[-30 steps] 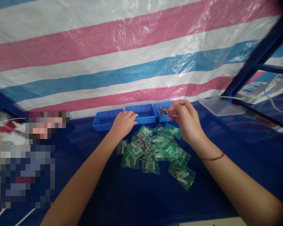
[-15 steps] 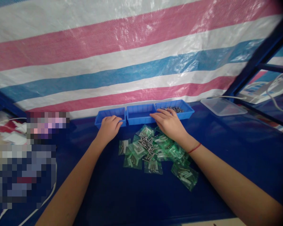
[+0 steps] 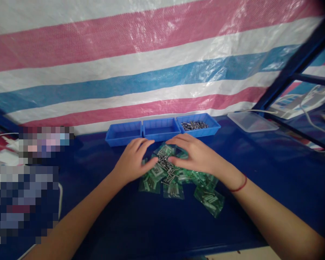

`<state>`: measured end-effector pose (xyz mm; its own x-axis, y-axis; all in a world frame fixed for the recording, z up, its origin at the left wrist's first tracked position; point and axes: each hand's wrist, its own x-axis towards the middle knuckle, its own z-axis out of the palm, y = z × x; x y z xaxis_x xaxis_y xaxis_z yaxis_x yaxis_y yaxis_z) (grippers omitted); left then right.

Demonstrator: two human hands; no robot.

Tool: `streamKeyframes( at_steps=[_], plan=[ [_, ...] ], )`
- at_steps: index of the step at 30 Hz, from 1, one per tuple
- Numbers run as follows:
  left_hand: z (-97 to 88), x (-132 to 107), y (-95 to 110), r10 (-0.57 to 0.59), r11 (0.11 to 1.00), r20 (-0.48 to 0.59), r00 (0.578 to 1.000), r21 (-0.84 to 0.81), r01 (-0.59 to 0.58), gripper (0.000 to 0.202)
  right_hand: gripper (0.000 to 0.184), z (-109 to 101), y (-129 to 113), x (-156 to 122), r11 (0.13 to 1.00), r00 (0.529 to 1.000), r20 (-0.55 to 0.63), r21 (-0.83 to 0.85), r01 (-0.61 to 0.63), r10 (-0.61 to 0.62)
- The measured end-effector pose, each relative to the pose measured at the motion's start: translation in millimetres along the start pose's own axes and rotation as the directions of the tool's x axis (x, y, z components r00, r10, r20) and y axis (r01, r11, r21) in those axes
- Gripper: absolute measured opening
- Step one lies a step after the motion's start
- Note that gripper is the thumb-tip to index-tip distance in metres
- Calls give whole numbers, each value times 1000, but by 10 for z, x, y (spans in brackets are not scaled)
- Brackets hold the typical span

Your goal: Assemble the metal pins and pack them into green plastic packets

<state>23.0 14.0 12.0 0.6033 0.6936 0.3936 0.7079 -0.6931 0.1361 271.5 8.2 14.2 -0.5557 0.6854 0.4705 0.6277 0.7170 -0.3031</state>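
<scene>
A loose heap of screws (image 3: 168, 169) lies on top of several small green plastic bags (image 3: 208, 202), some with screws showing inside. My left hand (image 3: 137, 159) is over the left side of the heap, fingers apart and nothing in it. From the right, my right hand (image 3: 192, 153) reaches over the bags, its thumb and fingers spread and no object between them. Both hands hide part of the pile; whether they touch it I cannot tell. Just behind stand three blue bins in a row: the left bin (image 3: 124, 134), the middle bin (image 3: 161, 129) and the right bin (image 3: 212, 124), which holds many screws (image 3: 194, 125).
A clear plastic lid (image 3: 251, 122) lies at the back right of the blue table (image 3: 141, 224). Striped sheeting (image 3: 130, 79) hangs behind the bins. White cables (image 3: 61, 202) and blurred-out items are at the left. A blue metal frame (image 3: 287, 76) rises at the right.
Both hands have come back from the bins and closer together over the screw heap, thumbs and fingers spreading apart. The view has shifted slightly.
</scene>
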Motion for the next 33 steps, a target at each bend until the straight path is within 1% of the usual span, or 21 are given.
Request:
streamKeyframes(
  at_steps=[2, 4, 6, 9, 10, 12, 16, 18, 20, 22, 23, 24, 25, 26, 27, 28, 29, 30, 31, 32, 33],
  plan=[
    [58, -88, 140, 11, 998, 91, 996, -58, -6, 71, 49, 22, -116, -35, 998, 991, 125, 42, 39, -44],
    [133, -155, 196, 15, 995, 163, 986, -99, 2, 79, 48, 66, -162, -62, 995, 974, 209, 78, 68, -83],
    [200, -191, 189, 7, 992, 214, 977, -128, 21, 81, 39, 98, -160, -69, 989, 962, 250, 123, 77, -106],
    [258, -206, 154, -7, 987, 235, 972, -154, 44, 75, 18, 102, -131, -45, 980, 961, 256, 192, 57, -106],
    [268, -207, 152, -11, 986, 231, 973, -159, 49, 72, 14, 100, -125, -33, 975, 962, 251, 216, 48, -103],
    [278, -209, 164, -24, 985, 215, 976, -163, 61, 67, 11, 104, -118, -11, 968, 971, 225, 250, 23, -81],
    [278, -221, 207, -38, 982, 163, 986, -177, 67, 56, 19, 146, -132, 4, 958, 991, 131, 285, -26, -12],
    [268, -227, 216, -21, 981, 139, 990, -190, 47, 52, 23, 148, -150, 4, 953, 995, 98, 301, -17, -13],
    [247, -232, 221, 6, 980, 126, 992, -200, 19, 56, 22, 112, -149, 4, 952, 995, 99, 305, 1, -33],
    [217, -237, 238, 34, 980, 125, 992, -200, -8, 64, 20, 32, -85, 0, 961, 996, 83, 275, -3, -20],
    [202, -239, 253, 48, 981, 129, 991, -195, -22, 67, 21, -19, -16, -7, 971, 999, 49, 239, -21, 9],
    [187, -242, 272, 65, 981, 135, 989, -189, -39, 70, 24, -71, 82, -20, 979, 998, -10, 192, -61, 64],
    [176, -246, 295, 86, 981, 146, 985, -183, -59, 71, 27, -119, 206, -41, 985, 985, -110, 125, -117, 131],
    [168, -250, 318, 109, 981, 161, 981, -178, -80, 73, 29, -158, 350, -70, 979, 957, -208, 53, -196, 203],
    [165, -254, 339, 129, 980, 176, 976, -173, -98, 74, 31, -183, 508, -107, 955, 901, -332, 0, -295, 278],
    [166, -259, 358, 145, 979, 191, 971, -168, -113, 76, 32, -192, 670, -152, 914, 829, -432, -26, -405, 355],
    [171, -263, 372, 155, 979, 206, 966, -164, -122, 77, 35, -187, 824, -200, 860, 750, -492, -6, -511, 442],
    [178, -267, 381, 157, 980, 220, 963, -159, -123, 77, 38, -169, 964, -251, 795, 664, -512, 62, -604, 545],
    [186, -270, 385, 155, 980, 230, 961, -156, -121, 78, 42, -142, 1085, -299, 720, 567, -502, 179, -671, 653],
    [194, -272, 385, 152, 981, 239, 959, -154, -117, 78, 43, -110, 1184, -343, 640, 481, -453, 318, -700, 751],
    [201, -274, 384, 149, 982, 245, 958, -154, -113, 78, 41, -77, 1264, -380, 607, 449, -434, 362, -707, 781]
  ],
)
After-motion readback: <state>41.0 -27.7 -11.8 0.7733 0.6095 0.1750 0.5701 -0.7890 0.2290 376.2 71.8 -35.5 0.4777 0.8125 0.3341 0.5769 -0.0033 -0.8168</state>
